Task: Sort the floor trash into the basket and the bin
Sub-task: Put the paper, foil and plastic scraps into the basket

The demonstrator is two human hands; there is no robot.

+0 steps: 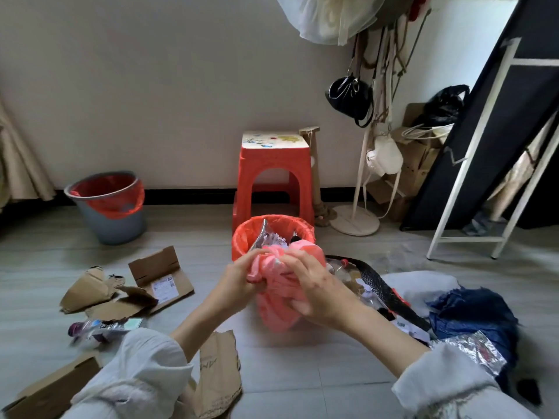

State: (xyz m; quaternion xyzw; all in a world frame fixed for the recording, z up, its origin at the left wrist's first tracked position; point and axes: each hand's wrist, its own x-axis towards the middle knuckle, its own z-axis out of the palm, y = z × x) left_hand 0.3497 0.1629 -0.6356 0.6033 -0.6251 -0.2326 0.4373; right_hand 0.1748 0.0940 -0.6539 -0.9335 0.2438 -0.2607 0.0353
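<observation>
The grey bin [110, 207], lined with a red bag, stood at the far left of the floor [302, 358] against the wall. Flattened cardboard pieces [136, 285] and a crushed plastic bottle [102, 326] lay on the floor at left, well apart from both hands.

The left hand [239, 282] pinched the upper left folds of a pink plastic bag [272, 300], fingers curled into the material. The right hand [317, 291] gripped the bag's right side, fingers wrapped over it. The bag hung between the two hands with its long axis roughly vertical, its lower end near the floor.

The red-lined basket [273, 234] stood directly beyond the bag, already holding foil and paper scraps. Both hands were about equally near it. The likely next move was a short forward carry over the near rim.

A black mesh bag [384, 291], dark blue plastic [475, 313] and crumpled foil [475, 349] lay on the floor at right.
</observation>
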